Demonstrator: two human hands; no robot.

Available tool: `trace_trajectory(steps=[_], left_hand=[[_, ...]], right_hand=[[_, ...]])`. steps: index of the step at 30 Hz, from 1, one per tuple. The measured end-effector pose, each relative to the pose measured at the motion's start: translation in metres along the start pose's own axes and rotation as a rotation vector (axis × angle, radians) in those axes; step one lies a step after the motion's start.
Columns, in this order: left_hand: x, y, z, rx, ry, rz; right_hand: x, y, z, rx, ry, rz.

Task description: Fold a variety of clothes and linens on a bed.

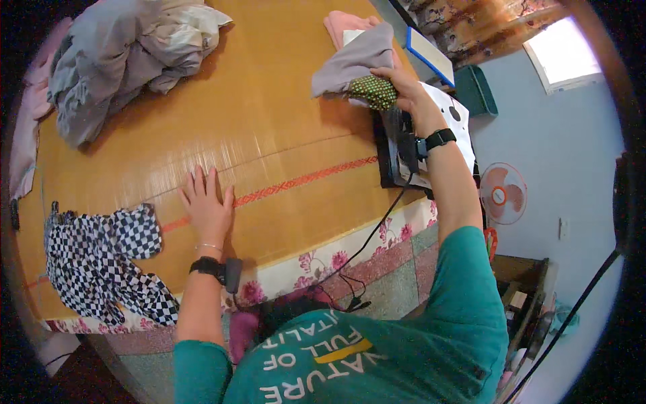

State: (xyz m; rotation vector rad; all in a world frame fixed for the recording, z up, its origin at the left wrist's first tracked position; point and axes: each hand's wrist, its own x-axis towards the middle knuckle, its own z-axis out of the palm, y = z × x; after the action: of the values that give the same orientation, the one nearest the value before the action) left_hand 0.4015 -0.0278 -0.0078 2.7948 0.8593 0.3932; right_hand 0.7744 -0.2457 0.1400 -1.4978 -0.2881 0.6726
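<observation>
My left hand (206,210) lies flat on the tan woven mat (282,202), palm down with its fingers spread, holding nothing. Left of it is a black-and-white checkered garment (101,259), laid out at the mat's near edge. At the far right, my right hand (406,94) grips a green dotted cloth (373,92), its fingers over the top. This cloth rests against a folded grey-lilac garment (360,57). Behind them shows a folded pink cloth (343,25) with a white patch. The fingertips' exact hold is partly hidden by the fabric.
A crumpled grey sheet (128,60) fills the far left, beside a pink cloth (27,135). Right of the mat are a black bag-like item (392,161), a black cable (367,249), a blue-framed board (429,55), a green bin (478,91) and a fan (503,193).
</observation>
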Motion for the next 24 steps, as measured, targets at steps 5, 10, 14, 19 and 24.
trace_trajectory(steps=[5,10,14,19,24], left_hand=[[-0.002,-0.005,0.000,0.008,-0.030,-0.019],[0.002,0.006,-0.005,0.018,-0.077,-0.009],[0.000,0.002,0.000,0.031,-0.073,-0.012],[0.000,-0.001,-0.001,0.029,-0.067,-0.025],[0.003,0.002,0.004,0.031,-0.087,-0.037]], right_hand=[[0.035,-0.017,-0.008,-0.036,-0.042,-0.088],[0.049,-0.037,-0.046,-0.052,-0.019,-0.023],[0.086,0.022,-0.100,-0.621,0.342,-0.183],[0.099,0.031,-0.097,-1.179,0.621,-0.204],[0.092,0.017,-0.089,-1.089,0.647,-0.408]])
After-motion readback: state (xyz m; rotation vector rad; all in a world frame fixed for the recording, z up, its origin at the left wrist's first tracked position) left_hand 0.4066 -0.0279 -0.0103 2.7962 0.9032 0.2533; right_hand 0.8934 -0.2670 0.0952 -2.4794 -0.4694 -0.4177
